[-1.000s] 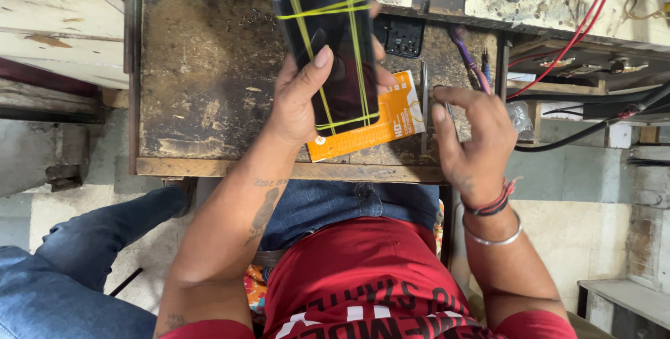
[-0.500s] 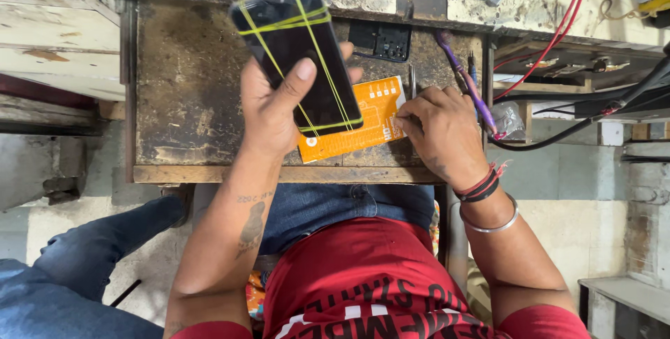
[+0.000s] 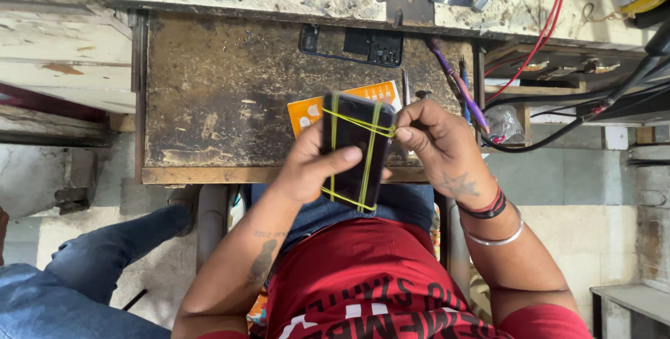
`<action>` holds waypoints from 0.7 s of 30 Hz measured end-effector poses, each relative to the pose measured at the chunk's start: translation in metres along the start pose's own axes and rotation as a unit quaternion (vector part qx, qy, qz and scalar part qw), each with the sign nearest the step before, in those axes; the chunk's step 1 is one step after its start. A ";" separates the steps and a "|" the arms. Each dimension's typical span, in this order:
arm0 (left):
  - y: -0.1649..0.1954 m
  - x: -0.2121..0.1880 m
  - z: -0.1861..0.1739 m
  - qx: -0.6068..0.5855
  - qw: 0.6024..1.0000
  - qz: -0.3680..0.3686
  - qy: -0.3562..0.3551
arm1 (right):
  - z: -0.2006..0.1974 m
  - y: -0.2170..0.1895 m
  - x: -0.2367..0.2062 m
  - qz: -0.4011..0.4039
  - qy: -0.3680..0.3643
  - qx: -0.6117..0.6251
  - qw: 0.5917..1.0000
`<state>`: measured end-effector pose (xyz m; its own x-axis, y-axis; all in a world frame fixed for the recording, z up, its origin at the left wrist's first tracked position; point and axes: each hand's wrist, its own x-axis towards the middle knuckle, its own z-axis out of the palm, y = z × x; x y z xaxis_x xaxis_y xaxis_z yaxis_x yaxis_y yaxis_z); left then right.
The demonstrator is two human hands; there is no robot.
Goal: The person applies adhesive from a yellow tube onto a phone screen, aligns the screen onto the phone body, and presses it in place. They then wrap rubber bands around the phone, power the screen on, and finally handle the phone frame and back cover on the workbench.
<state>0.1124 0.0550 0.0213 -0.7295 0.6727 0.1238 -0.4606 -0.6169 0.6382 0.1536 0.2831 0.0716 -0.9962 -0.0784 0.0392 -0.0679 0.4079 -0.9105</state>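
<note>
A black smartphone (image 3: 351, 145) wrapped in yellow rubber bands (image 3: 365, 124) is gripped in my left hand (image 3: 307, 170), thumb across its screen. It is held upright above the front edge of a dark worn drawer board (image 3: 216, 94). My right hand (image 3: 440, 142) touches the phone's upper right corner and pinches a rubber band there. An orange card (image 3: 307, 110) lies on the board behind the phone, partly hidden by it.
A black phone frame (image 3: 352, 46) lies at the board's back edge. Purple and blue tools (image 3: 457, 87) stand to the right, near a small plastic bag (image 3: 502, 124). Red and black cables (image 3: 551, 25) run over the right-hand shelf. Another person's jeans-clad leg (image 3: 63, 283) is lower left.
My left hand has brought the phone down and towards me, from high over the board to its front edge. My right hand moved from the tools onto the phone's rubber band.
</note>
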 end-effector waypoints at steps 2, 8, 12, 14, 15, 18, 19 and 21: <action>-0.011 0.001 0.007 0.025 0.999 0.000 0.021 | 0.002 -0.001 -0.004 0.000 0.014 0.045 0.999; -0.018 -0.002 0.006 -0.015 0.997 0.015 0.070 | 0.004 -0.012 0.000 -0.056 0.029 -0.014 0.998; -0.019 -0.012 0.002 -0.112 0.993 -0.041 0.019 | 0.006 -0.017 0.000 -0.092 0.036 -0.293 0.951; -0.022 -0.014 0.002 -0.139 0.989 -0.049 -0.003 | 0.006 -0.013 0.000 -0.138 0.096 -0.294 0.941; -0.023 -0.015 0.002 -0.144 0.988 -0.045 -0.010 | 0.005 -0.009 0.000 -0.162 0.126 -0.295 0.933; -0.027 -0.013 0.003 -0.131 0.990 -0.044 0.001 | 0.000 0.005 0.002 -0.096 -0.021 0.479 0.873; -0.029 -0.012 0.004 -0.121 0.992 -0.045 0.010 | 0.001 0.009 0.000 -0.090 -0.008 0.468 0.879; -0.030 -0.010 0.007 -0.129 0.990 -0.054 0.012 | 0.003 0.013 -0.009 -0.079 0.019 0.446 0.891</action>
<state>0.1369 0.0693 0.0060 -0.6790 0.7328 0.0442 -0.6488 -0.6272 0.4310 0.1620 0.2864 0.0581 -0.9802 -0.0337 0.1954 -0.1539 -0.4918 -0.8570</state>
